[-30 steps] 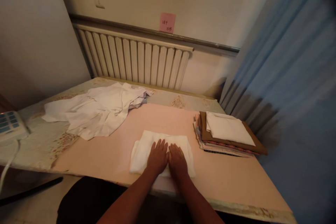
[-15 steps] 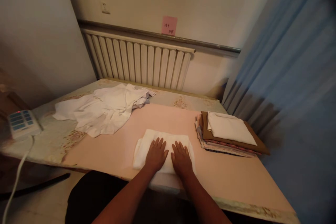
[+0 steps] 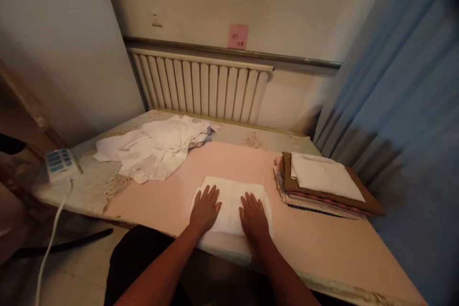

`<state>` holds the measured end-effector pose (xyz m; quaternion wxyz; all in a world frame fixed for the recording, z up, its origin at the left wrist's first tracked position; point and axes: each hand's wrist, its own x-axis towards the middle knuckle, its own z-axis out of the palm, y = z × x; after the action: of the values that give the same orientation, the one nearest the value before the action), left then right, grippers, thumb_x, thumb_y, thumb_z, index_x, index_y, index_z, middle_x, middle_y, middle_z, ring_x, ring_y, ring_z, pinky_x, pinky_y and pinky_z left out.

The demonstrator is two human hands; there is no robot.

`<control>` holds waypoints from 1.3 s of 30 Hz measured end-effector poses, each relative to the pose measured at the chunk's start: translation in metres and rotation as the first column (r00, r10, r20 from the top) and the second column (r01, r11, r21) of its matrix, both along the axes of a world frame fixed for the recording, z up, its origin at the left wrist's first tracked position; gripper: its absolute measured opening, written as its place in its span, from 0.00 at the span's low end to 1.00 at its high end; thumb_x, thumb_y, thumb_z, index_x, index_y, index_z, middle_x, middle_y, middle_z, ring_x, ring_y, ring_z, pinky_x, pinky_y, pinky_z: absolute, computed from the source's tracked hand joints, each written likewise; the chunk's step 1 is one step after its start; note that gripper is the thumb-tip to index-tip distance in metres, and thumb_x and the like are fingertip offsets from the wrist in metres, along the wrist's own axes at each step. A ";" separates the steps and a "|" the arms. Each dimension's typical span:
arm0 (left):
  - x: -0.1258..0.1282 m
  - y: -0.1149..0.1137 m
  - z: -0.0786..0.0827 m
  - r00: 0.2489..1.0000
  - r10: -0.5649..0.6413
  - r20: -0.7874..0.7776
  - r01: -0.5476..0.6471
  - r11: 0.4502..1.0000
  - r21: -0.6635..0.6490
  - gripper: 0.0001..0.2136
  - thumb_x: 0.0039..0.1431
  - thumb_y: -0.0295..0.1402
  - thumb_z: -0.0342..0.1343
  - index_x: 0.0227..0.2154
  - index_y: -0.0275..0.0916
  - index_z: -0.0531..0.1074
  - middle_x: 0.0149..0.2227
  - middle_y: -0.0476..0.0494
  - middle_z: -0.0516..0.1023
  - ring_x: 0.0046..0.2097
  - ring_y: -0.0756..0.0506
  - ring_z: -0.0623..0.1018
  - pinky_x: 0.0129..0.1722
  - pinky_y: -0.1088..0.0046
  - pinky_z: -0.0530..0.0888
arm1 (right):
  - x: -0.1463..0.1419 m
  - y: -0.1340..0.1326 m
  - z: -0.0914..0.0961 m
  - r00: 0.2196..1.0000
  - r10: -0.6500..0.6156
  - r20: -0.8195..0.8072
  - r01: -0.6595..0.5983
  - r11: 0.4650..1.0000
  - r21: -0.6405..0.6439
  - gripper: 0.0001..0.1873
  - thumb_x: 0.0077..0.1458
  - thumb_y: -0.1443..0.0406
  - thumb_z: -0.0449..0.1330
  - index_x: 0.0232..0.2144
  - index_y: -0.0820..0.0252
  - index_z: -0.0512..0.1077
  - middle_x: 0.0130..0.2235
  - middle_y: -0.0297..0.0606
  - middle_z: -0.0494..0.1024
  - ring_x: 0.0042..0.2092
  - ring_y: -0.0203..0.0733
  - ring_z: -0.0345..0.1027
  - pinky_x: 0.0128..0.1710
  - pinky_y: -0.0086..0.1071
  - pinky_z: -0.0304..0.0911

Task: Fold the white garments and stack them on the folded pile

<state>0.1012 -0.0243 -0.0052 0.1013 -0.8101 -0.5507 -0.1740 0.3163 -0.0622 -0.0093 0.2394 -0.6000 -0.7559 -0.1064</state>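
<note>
A white folded cloth [image 3: 229, 205] lies flat near the front edge of the table, on a pink sheet [image 3: 233, 158]. My left hand [image 3: 205, 208] rests palm down on the cloth's left part, fingers stretched out. On its right part lies my right hand [image 3: 254, 215], also flat with the fingers extended. Both hands touch the cloth's top and grip nothing. The bare middle of the cloth shows between them. Whether the cloth is a garment, I cannot tell.
To the right stands a stack of folded fabrics, a white one [image 3: 326, 177] atop a brown one [image 3: 375, 202]. Crumpled white clothing [image 3: 161, 146] lies back left. A white power strip [image 3: 62, 166] with a cord sits at the left edge. A blue curtain [image 3: 401, 119] hangs right.
My hands have moved apart over the cloth, the left one outward to the left and the right one towards the right side. The camera view has shifted slightly to the left.
</note>
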 end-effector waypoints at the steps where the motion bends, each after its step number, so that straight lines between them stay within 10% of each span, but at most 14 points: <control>1: -0.002 0.001 0.000 1.000 0.003 -0.005 -0.003 1.000 -0.007 0.23 0.65 0.40 0.41 0.61 0.45 0.59 0.64 0.45 0.60 0.67 0.40 0.55 0.63 0.52 0.54 | 0.000 0.000 0.000 1.000 0.000 0.000 0.000 1.000 -0.005 0.20 0.62 0.66 0.49 0.55 0.60 0.67 0.62 0.44 0.63 0.64 0.49 0.52 0.63 0.49 0.45; 30: -0.016 0.008 -0.002 0.998 0.062 -0.029 -0.064 0.997 -0.050 0.26 0.65 0.46 0.39 0.63 0.41 0.57 0.65 0.41 0.58 0.66 0.37 0.56 0.62 0.50 0.54 | 0.000 0.002 -0.004 1.000 -0.030 -0.002 0.030 0.999 -0.015 0.19 0.64 0.63 0.49 0.54 0.60 0.68 0.61 0.44 0.65 0.64 0.49 0.52 0.63 0.48 0.46; 39: -0.016 0.004 0.003 0.998 0.065 -0.011 -0.065 0.997 -0.042 0.25 0.65 0.44 0.40 0.62 0.39 0.58 0.64 0.40 0.59 0.66 0.37 0.57 0.62 0.49 0.56 | -0.063 0.011 0.002 0.989 0.149 -0.017 -0.149 0.989 0.012 0.22 0.63 0.55 0.51 0.55 0.58 0.66 0.61 0.44 0.64 0.64 0.50 0.50 0.63 0.50 0.42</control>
<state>0.0857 -0.0206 -0.0019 0.0923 -0.7945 -0.5799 -0.1551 0.2537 -0.0513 -0.0072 0.2568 -0.5415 -0.7958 -0.0870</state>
